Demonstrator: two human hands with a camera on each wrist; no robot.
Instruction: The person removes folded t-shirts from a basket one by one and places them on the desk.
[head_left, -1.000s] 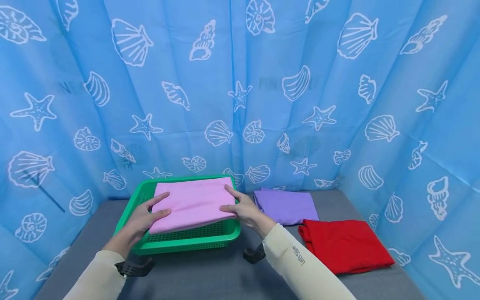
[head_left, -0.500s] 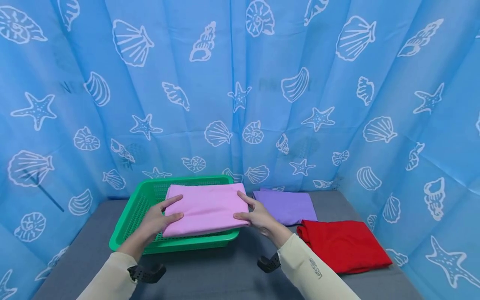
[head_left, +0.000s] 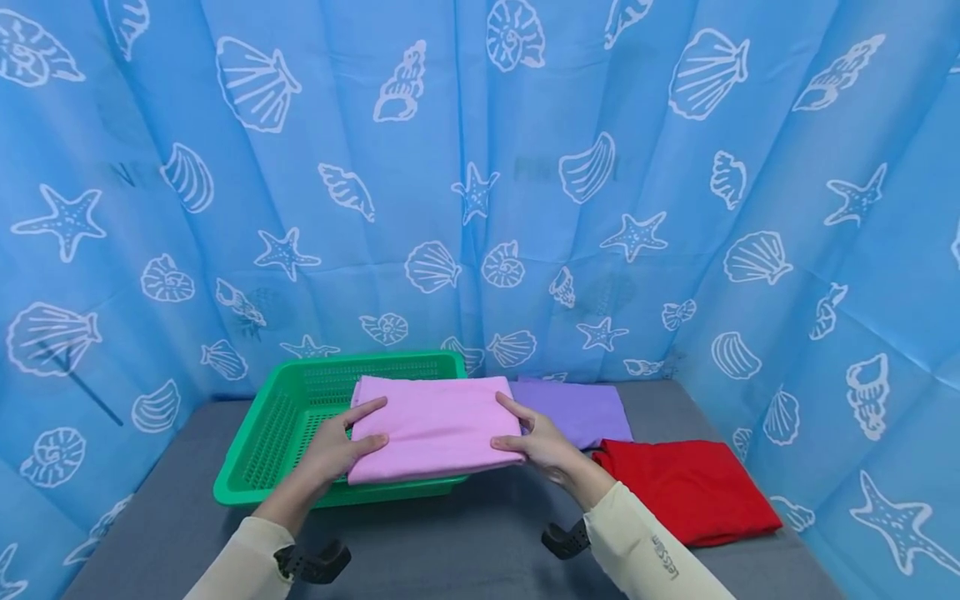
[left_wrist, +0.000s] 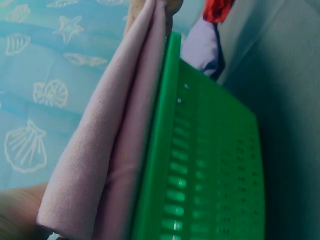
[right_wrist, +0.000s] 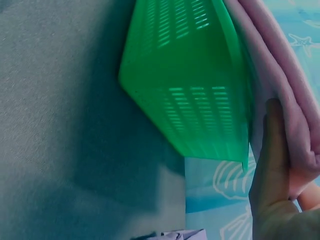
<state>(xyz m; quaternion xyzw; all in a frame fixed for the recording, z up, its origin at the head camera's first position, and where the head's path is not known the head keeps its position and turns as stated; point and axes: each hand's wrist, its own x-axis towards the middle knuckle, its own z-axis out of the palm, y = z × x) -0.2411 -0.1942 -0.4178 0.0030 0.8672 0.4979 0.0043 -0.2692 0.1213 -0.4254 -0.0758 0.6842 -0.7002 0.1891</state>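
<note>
Both hands hold a folded pink cloth (head_left: 435, 429) by its two short sides, raised over the right part of a green plastic basket (head_left: 258, 433). The left hand (head_left: 337, 446) pinches the left edge, thumb and a finger on top. On the opposite edge the right hand (head_left: 543, 442) grips the same way, and in the right wrist view its fingers (right_wrist: 274, 155) reach under the cloth. In the left wrist view the folded layers of the pink cloth (left_wrist: 105, 140) show edge-on just above the basket rim (left_wrist: 170, 75).
A folded purple cloth (head_left: 577, 412) lies right of the basket, partly behind the right hand. Nearer on the right is a folded red cloth (head_left: 690, 492). All stand on a grey-covered table (head_left: 450, 550). A blue shell-patterned curtain (head_left: 480, 208) hangs behind.
Both hands have carried the pink cloth rightward and slightly nearer, from over the basket's middle to past its right side. More of the basket's inside now shows on the left.
</note>
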